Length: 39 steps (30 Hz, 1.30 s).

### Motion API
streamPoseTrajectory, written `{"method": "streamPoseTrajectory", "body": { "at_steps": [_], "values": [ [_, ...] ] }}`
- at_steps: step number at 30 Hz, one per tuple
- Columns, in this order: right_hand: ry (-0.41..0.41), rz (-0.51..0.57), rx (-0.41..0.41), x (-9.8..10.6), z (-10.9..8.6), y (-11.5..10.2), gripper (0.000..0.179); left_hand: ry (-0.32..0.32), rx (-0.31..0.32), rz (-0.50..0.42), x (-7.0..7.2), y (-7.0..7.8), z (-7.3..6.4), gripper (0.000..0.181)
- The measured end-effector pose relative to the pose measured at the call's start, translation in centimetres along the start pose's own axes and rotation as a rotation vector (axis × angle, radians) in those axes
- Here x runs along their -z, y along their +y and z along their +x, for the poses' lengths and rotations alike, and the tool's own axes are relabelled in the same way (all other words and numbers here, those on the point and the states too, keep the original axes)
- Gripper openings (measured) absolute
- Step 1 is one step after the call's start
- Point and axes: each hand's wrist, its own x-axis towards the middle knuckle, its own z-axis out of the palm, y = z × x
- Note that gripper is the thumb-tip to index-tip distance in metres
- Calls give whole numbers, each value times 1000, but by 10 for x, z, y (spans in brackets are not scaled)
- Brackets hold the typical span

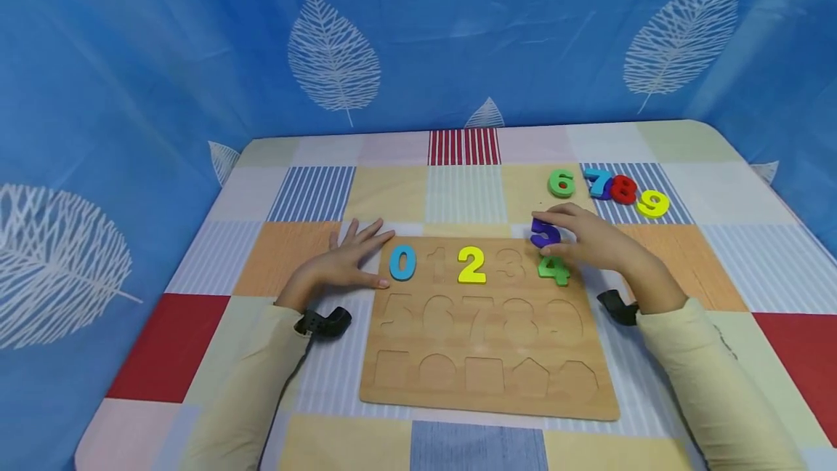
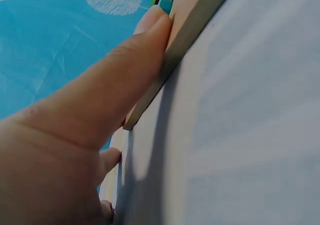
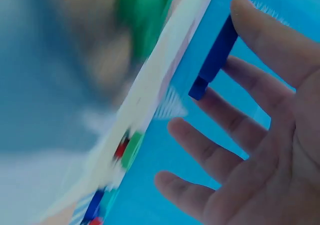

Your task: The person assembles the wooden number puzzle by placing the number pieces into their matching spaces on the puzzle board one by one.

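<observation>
A wooden number board point(image 1: 451, 376) lies on the table, with recesses for digits and plain shapes. My left hand point(image 1: 343, 264) rests at its upper left corner, fingers spread, the thumb point(image 2: 130, 60) on the board's edge beside a blue 0 point(image 1: 395, 264). My right hand point(image 1: 598, 242) pinches a purple number piece point(image 1: 544, 235) between thumb and fingers, above the board's upper right corner. Seen edge-on in the right wrist view, this piece point(image 3: 217, 52) is dark blue and held clear of the table. Just below it in the head view is a green 4 point(image 1: 554, 271). A yellow 2 point(image 1: 472, 275) sits in the top row.
Beyond the right hand lie a green 6 point(image 1: 561, 184), a blue 7 point(image 1: 596, 180), a red 8 point(image 1: 624, 190) and a yellow 9 point(image 1: 653, 204). Another purple piece point(image 1: 606, 190) is partly hidden between the 7 and the 8. A blue leaf-print curtain point(image 1: 418, 42) hangs behind the table.
</observation>
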Motion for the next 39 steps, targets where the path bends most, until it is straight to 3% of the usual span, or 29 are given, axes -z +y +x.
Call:
{"method": "streamPoseTrajectory", "body": {
  "at_steps": [15, 23, 39],
  "values": [
    [53, -100, 223, -44, 16, -91, 56, 24, 3, -9, -3, 3, 0, 88],
    [34, -161, 344, -68, 26, -138, 57, 10, 59, 12, -1, 4, -1, 89],
    [-99, -188, 266, -92, 29, -177, 64, -10, 52, 36, 2, 5, -1, 86]
  ]
}}
